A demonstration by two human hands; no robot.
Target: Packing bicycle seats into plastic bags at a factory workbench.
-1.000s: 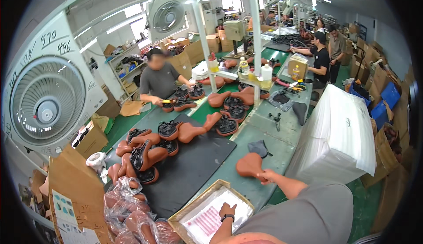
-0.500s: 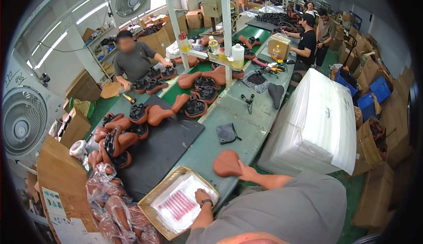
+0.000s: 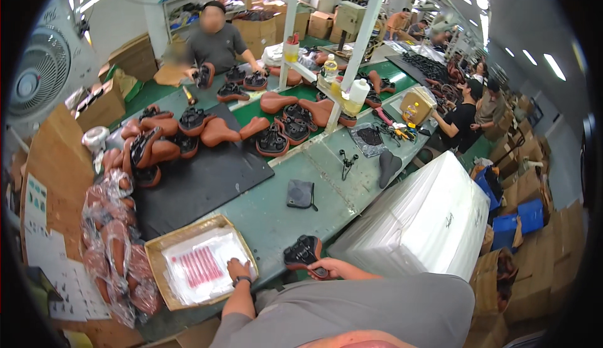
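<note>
My right hand [image 3: 331,267] is closed round the narrow nose of a brown bicycle saddle [image 3: 303,252], above the bench's near edge. Its underside, with black fittings, faces up. Over a shallow cardboard box [image 3: 152,265] of clear plastic bags with red print [image 3: 200,266], my left hand [image 3: 239,269] lies on the bags near the right wall. Its fingers look spread, and no bag is visibly lifted. A small dark grey pouch [image 3: 300,194] rests on the bench beyond the saddle.
Brown saddles [image 3: 223,132] line the black mat [image 3: 207,181]; plastic-wrapped ones [image 3: 113,247] lie left of the box. A large white foam-wrapped stack [image 3: 418,216] stands at right. Across the bench a co-worker [image 3: 217,43] handles saddles. A metal post [image 3: 361,46] rises from the bench.
The saddle in my right hand has turned over, from smooth top up to underside up. My left hand stays at the bags, its fingers now more spread. The whole view has shifted.
</note>
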